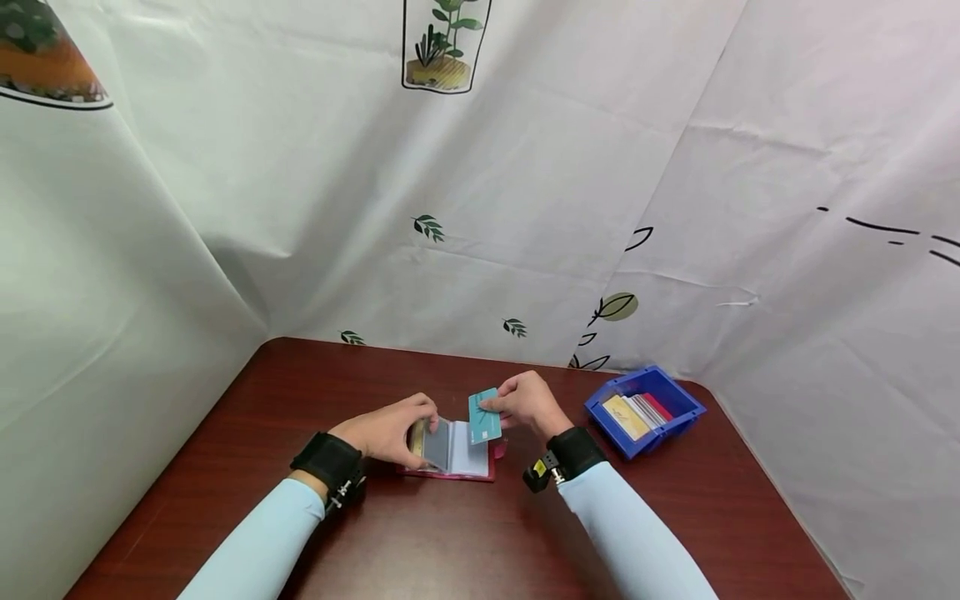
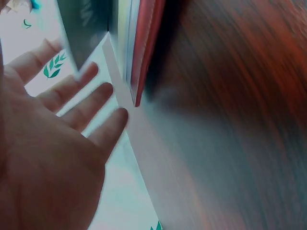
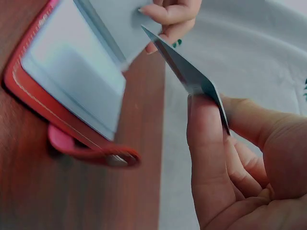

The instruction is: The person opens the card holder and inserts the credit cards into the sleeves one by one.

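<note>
A red card holder (image 1: pixel 480 477) with clear plastic sleeves lies spread on the table, its strap with a metal snap (image 3: pixel 117 159) sticking out on the right. My left hand (image 1: pixel 386 432) holds a raised sleeve page (image 1: pixel 437 446) on the holder's left side, thumb and fingers at its edges. In the left wrist view the other fingers (image 2: pixel 103 98) stretch out loosely beside the pages. Above the right-hand sleeve (image 3: pixel 79 72), my right hand (image 1: pixel 531 402) pinches a teal bank card (image 1: pixel 484 421) between thumb and fingers. The card is tilted and apart from the sleeve.
To the right, a blue plastic bin (image 1: pixel 678 427) holds several cards (image 1: pixel 632 417), yellow, white and red. The dark brown table (image 1: pixel 187 500) meets a white printed cloth (image 1: pixel 337 167) at its back and sides.
</note>
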Demonstrator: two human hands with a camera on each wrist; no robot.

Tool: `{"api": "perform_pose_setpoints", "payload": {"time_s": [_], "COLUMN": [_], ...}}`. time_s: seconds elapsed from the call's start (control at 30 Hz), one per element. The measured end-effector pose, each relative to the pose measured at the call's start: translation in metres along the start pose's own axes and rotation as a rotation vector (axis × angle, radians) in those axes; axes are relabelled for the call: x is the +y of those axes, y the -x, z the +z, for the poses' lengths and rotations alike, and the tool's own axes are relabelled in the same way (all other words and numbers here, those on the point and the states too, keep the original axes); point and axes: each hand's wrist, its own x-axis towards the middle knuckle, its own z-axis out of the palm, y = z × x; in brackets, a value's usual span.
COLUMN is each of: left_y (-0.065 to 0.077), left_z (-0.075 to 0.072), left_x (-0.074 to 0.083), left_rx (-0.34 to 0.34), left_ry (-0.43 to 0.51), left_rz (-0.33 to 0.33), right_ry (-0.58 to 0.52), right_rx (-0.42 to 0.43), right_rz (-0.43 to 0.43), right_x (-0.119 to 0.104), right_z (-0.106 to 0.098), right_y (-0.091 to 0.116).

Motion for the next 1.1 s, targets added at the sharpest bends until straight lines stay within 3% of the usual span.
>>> {"api": "perform_pose_setpoints", "payload": {"time_s": [0.2,0.43,0.7,1.1], "left_y": [0.001,-0.003,-0.004,-0.003], "left_z": [0.004,0.011,0.01,0.01], "left_x": [-0.002,-0.004,-0.005,-0.006], "left_rx": [-0.038,-0.004,0.006,0.026], "left_ry": [-0.059,-0.12,-0.112,-0.11], "left_rz": [-0.104,-0.078,-0.094,-0.074], "right_ry": [0.008,0.006,-0.002,0.06], "right_rx": [-0.03,-0.055,-0.096,-0.085], "right_rz": [0.015,0.049,0.073,0.084], "right_x": [0.007,0.009,0.015,0.014], "right_z": [0.015,0.032,0.042,0.051], "right_y": [-0.003,-0.001,-0.002,0.0]}}
